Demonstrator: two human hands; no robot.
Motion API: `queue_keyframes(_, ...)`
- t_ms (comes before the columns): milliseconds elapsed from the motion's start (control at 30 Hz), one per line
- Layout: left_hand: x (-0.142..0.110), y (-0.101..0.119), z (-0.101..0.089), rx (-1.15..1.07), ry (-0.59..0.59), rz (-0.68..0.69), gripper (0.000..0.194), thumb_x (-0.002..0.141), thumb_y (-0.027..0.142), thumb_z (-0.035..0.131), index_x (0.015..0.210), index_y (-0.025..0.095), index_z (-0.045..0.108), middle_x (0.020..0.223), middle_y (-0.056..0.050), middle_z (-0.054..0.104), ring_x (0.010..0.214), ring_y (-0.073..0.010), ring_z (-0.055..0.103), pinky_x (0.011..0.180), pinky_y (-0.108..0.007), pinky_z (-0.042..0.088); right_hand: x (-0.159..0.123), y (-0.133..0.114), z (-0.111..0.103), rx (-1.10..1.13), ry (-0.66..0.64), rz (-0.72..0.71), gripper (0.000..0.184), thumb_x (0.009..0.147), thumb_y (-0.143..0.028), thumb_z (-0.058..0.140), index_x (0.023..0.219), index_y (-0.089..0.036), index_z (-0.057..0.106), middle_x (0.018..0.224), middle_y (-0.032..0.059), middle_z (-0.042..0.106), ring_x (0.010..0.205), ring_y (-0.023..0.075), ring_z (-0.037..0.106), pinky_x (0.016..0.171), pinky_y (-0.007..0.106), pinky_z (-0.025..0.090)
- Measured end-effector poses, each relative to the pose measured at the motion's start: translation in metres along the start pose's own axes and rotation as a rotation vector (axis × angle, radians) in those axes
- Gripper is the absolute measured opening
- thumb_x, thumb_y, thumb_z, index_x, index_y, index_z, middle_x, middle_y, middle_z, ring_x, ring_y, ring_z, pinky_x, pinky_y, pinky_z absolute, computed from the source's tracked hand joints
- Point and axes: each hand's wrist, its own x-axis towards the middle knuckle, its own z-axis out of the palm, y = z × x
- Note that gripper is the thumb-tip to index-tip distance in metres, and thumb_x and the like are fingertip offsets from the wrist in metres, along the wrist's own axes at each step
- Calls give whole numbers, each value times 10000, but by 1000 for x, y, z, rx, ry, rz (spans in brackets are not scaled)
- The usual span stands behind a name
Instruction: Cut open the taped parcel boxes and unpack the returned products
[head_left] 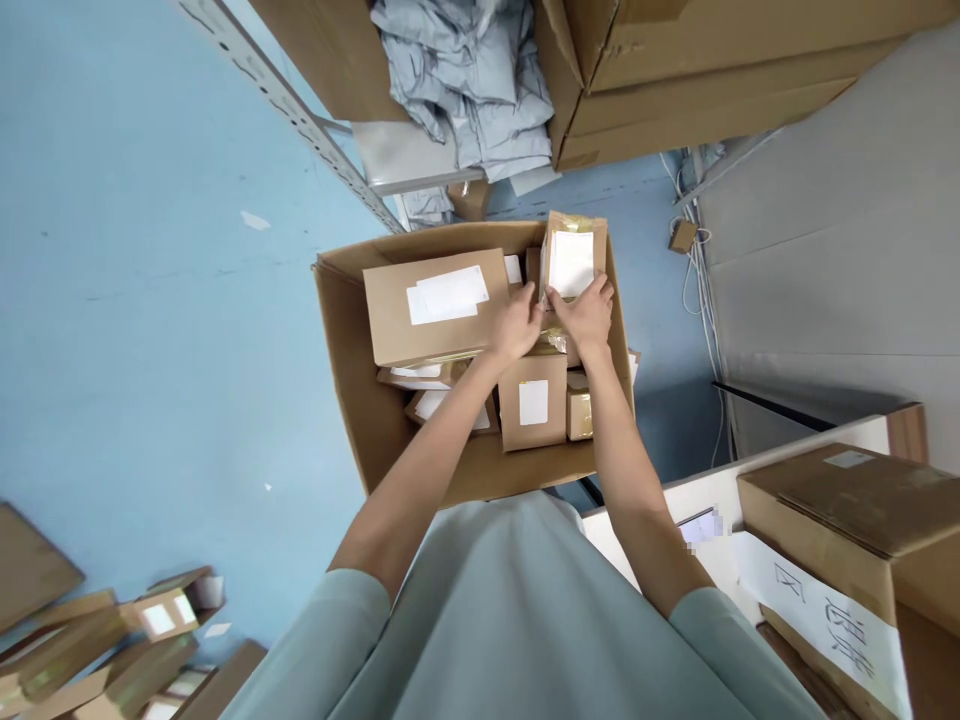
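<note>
A large open carton [341,340] stands in front of me with several taped cardboard boxes in it. My right hand [585,315] grips the near end of a small cardboard box [598,240] in the far right corner, thumb on the left and fingers on the right. That box bears a white label. Beside it, my left hand [517,325] is over the right end of a long cardboard box [390,310], its fingers partly apart and slightly blurred; nothing shows in its grasp. Closer to me lies a squarish labelled box [533,435].
Beyond the carton, a metal rack [300,120] holds grey plastic mailers [472,80] and big cartons [735,80]. Cables [701,300] run along the right wall. At right, a carton [832,500] with a handwritten sheet [817,610] sits on a white table. Several boxes [97,660] lie lower left.
</note>
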Motion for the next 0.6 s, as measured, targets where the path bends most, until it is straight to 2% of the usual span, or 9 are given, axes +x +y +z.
queue_keyframes(67,7,8,27,17,-17,-29,508,1089,316,661,1559,123,661,1583,-248,703,1493,-429,673,1328,-589,480,-4,8,-5,28,-8,-15,937,997,-674,740,1675,-134,385,1678,372,513,1563,511,555,1252,768,476)
queue_keyframes(133,6,14,42,20,28,-40,513,1084,271,663,1572,113,654,1572,-259,704,1475,-420,684,1312,-572,498,-9,15,-14,43,2,-20,909,1024,-614,708,1700,-104,379,1683,360,540,1567,489,574,1272,722,487)
queue_keyframes(200,-2,20,46,-4,82,-14,531,1091,294,681,1600,147,650,1546,-238,724,1458,-411,695,1302,-576,509,-17,20,-27,38,9,-37,852,1049,-558,675,1705,-84,407,1679,344,569,1582,474,577,1290,694,489)
queue_keyframes(267,-18,26,39,-61,98,40,548,1111,370,688,1635,216,639,1518,-189,754,1448,-394,707,1295,-578,520,-28,17,-43,26,24,-104,804,1079,-534,641,1721,-99,426,1687,314,583,1598,464,571,1312,684,478)
queue_keyframes(367,-53,35,13,-165,107,78,582,1140,499,659,1671,265,613,1511,-146,771,1450,-375,717,1271,-561,552,-51,-6,-65,17,26,-244,777,1126,-526,594,1787,-174,387,1756,246,538,1668,461,486,1343,699,453)
queue_keyframes(433,-79,37,-13,-222,156,39,624,1132,557,668,1673,252,609,1547,-154,753,1479,-380,703,1254,-547,570,-70,-32,-69,31,-51,-324,778,1146,-507,574,1831,-234,328,1799,194,502,1719,469,400,1347,723,453)
queue_keyframes(500,-102,31,-43,-267,226,-40,626,1104,570,709,1633,241,646,1572,-163,738,1480,-386,702,1247,-557,580,-93,-62,-57,56,-183,-418,790,1152,-481,576,1856,-279,281,1844,137,457,1756,470,323,1374,746,419)
queue_keyframes(600,-127,10,-90,-274,289,-158,527,1013,534,809,1439,225,775,1529,-164,766,1470,-388,705,1264,-576,568,-133,-101,-16,41,-395,-581,827,1133,-427,620,1867,-262,273,1894,99,391,1782,458,273,1446,749,296)
